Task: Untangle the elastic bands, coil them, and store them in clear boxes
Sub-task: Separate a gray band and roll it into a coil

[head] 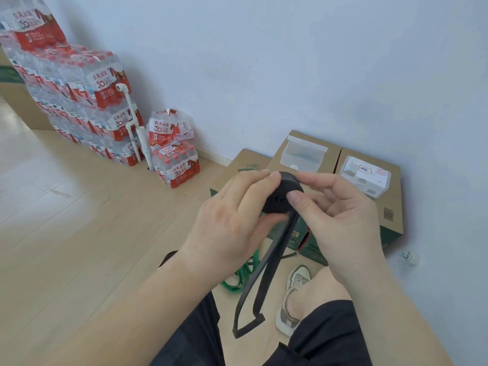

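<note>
Left hand (pixel 232 220) and right hand (pixel 340 207) grip black band coil (pixel 280 194).

Both bare arms reach forward, and the two hands meet in the middle. The left hand (pixel 232 220) curls its fingers over the top of a rolled black band (pixel 280 191), with its thumb under the roll. The right hand (pixel 343 215) pinches the same roll, thumb flat on the near side and pointer finger on top.
</note>
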